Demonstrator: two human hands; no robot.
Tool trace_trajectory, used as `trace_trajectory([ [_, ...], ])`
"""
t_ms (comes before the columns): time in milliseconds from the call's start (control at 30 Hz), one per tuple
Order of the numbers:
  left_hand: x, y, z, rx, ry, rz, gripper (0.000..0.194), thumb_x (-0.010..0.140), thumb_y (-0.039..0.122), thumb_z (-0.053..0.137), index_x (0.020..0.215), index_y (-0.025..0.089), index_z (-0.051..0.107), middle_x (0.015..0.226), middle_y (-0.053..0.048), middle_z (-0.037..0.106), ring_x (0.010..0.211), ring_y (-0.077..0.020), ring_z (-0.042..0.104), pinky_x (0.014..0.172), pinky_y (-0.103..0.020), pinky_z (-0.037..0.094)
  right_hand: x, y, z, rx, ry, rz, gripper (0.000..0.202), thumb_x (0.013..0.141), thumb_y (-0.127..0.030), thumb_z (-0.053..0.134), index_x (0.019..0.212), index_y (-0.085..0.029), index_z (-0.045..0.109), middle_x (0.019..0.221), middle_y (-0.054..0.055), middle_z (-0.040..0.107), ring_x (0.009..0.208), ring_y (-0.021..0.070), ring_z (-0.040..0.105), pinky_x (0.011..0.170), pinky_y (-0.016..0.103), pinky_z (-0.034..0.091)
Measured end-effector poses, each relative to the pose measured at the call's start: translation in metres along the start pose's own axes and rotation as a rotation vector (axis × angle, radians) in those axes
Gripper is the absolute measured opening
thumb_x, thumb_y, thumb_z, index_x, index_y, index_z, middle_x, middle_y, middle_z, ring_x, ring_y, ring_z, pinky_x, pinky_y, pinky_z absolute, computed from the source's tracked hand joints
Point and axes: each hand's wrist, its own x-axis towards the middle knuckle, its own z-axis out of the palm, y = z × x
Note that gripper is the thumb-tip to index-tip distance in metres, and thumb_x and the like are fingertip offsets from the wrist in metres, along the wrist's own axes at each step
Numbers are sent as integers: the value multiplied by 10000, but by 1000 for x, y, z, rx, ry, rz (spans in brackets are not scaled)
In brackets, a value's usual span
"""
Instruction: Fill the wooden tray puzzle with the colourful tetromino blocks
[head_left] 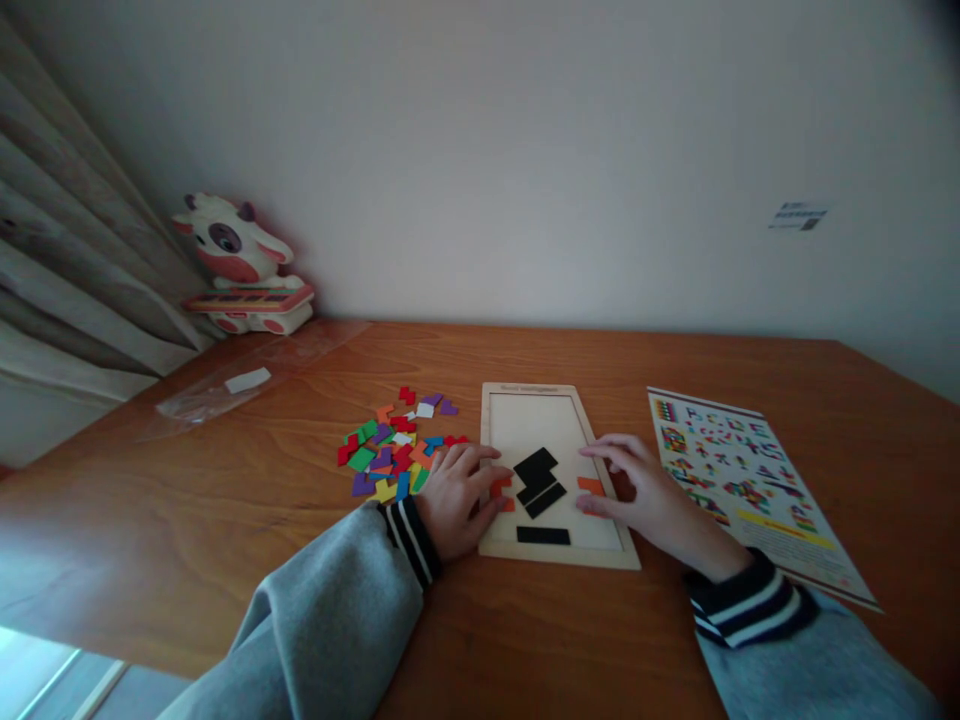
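Observation:
A shallow wooden puzzle tray (626, 555) lies flat in front of me. Several black pieces (535, 467) rest inside it, some grouped in the middle, and a black bar (543, 536) lies near the bottom edge. My left hand (459, 503) reaches over the tray's left rim, thumb and fingers apart around an orange piece (508, 504) that it partly covers. At the right side, my right hand (637, 490) curves with thumb and index finger apart. Another orange piece (590, 486) sits between those two fingertips; firm contact cannot be made out.
Many colourful puzzle pieces (362, 459) are heaped left of the tray. A printed pattern sheet (739, 470) lies to the right. Farther back left are a clear plastic bag (202, 398) and a cow toy with a keyboard (244, 265), beside a curtain (67, 240). A wall closes the back.

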Motion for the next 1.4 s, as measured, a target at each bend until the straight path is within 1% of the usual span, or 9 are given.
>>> trace_trajectory([
  [67, 4, -1, 1, -5, 75, -38, 206, 917, 245, 546, 1071, 197, 674, 1126, -112, 637, 1028, -257, 579, 891, -445, 489, 3, -1, 5, -20, 91, 21, 480, 833, -575, 647, 1177, -240, 639, 1160, 93, 536, 967, 247, 605, 843, 433, 545],
  [133, 7, 1, -1, -53, 114, 28, 186, 931, 221, 528, 1029, 182, 681, 1054, -100, 674, 970, -223, 611, 867, -396, 502, 4, -4, 7, -44, 127, -40, 395, 869, -532, 626, 1134, -241, 664, 1098, 83, 555, 921, 233, 603, 808, 417, 539],
  [267, 4, 9, -4, -146, 5, 405, 220, 920, 220, 536, 1087, 202, 678, 1028, -56, 743, 1013, -199, 643, 906, -352, 489, 2, -14, 6, -64, 33, -333, 226, 933, -394, 593, 1087, -293, 725, 1047, 67, 579, 969, 218, 581, 832, 381, 506],
  [367, -1, 13, 0, -139, -72, 543, 255, 921, 275, 543, 1131, 203, 669, 1044, -49, 755, 1059, -200, 647, 919, -346, 487, -1, -23, 5, -103, -75, -440, 229, 956, -358, 564, 1096, -319, 741, 947, 55, 598, 884, 195, 578, 762, 349, 495],
  [600, -3, 6, -1, -102, -70, 542, 196, 903, 261, 555, 1020, 188, 695, 946, -41, 773, 946, -180, 688, 880, -333, 506, -2, -20, -6, -148, -70, -419, 188, 929, -369, 606, 952, -327, 788, 821, 38, 607, 787, 186, 569, 706, 335, 475],
  [767, -4, 3, -7, -120, -63, 520, 182, 880, 235, 566, 1002, 189, 693, 921, -40, 772, 880, -171, 709, 816, -320, 526, -3, -24, -4, -121, -89, -337, 371, 910, -421, 622, 1269, -330, 653, 994, 63, 635, 947, 229, 585, 846, 403, 496],
  [1000, -2, 3, -12, -126, -49, 509, 168, 871, 211, 576, 981, 190, 701, 881, -43, 774, 840, -170, 722, 804, -313, 542, -2, -22, -6, -129, -132, -321, 213, 861, -477, 667, 940, -316, 782, 911, 60, 614, 904, 238, 578, 810, 410, 485],
  [1167, -3, 4, -11, -200, -74, 516, 199, 845, 236, 588, 995, 184, 708, 940, -60, 775, 881, -197, 719, 795, -327, 565, -4, -22, -12, -84, -237, -284, 257, 797, -530, 717, 886, -296, 777, 926, 53, 602, 929, 242, 576, 821, 403, 475],
  [1400, -7, 8, -8, -265, -94, 503, 290, 820, 269, 602, 1080, 184, 698, 989, -78, 768, 946, -229, 695, 825, -356, 586, -2, -25, -14, 1, -300, -234, 261, 820, -533, 693, 863, -291, 779, 895, 38, 628, 914, 227, 599, 833, 399, 465],
])
